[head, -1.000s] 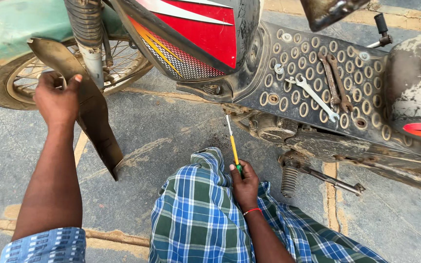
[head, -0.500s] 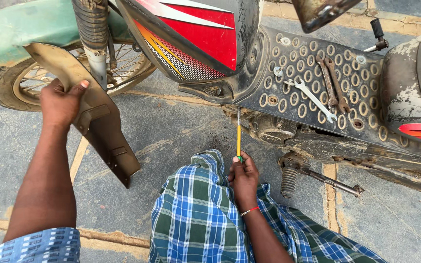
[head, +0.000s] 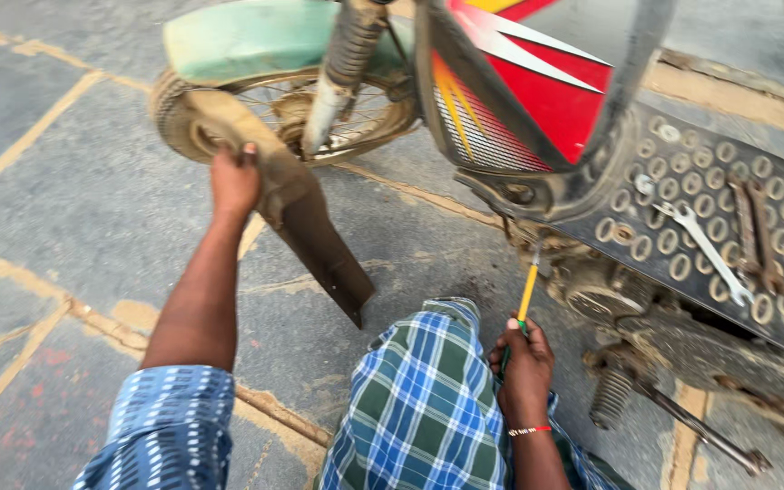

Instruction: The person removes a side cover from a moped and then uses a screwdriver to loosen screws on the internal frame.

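The worn brown panel [head: 306,227] is gripped at its upper end by the left hand [head: 233,181], held clear of the pavement beside the front wheel [head: 274,113]. A yellow screwdriver [head: 526,295] is clasped in the right hand [head: 524,363], tip up near the engine [head: 592,290]. The panel is best kept steady and away from the spokes.

Blue patterned sleeve [head: 170,426], checked wrap [head: 424,408]
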